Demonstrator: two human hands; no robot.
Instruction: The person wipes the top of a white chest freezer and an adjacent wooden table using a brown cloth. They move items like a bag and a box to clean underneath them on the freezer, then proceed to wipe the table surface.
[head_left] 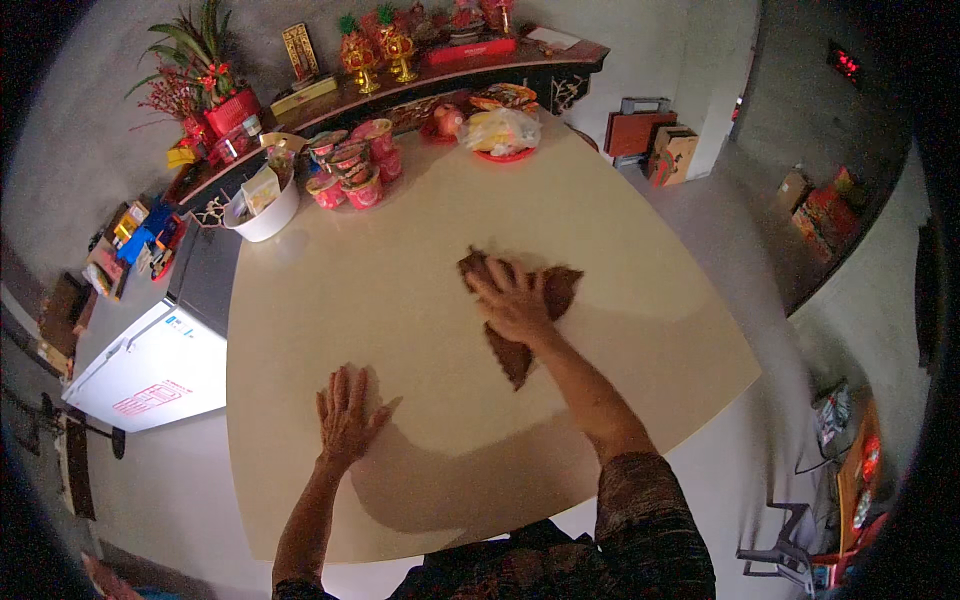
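Ahead of me, the right hand (512,300) lies spread on a brown cloth (510,355) mid-way across the beige surface (330,290), arm (595,395) angled forward; the left hand (347,415) rests palm-down, fingers slightly parted.

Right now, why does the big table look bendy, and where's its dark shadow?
In the head view, the fisheye lens probably bows the broad beige table; there too, a soft dark shadow falls right of the bare left hand, and glare brightens the boxy white appliance.
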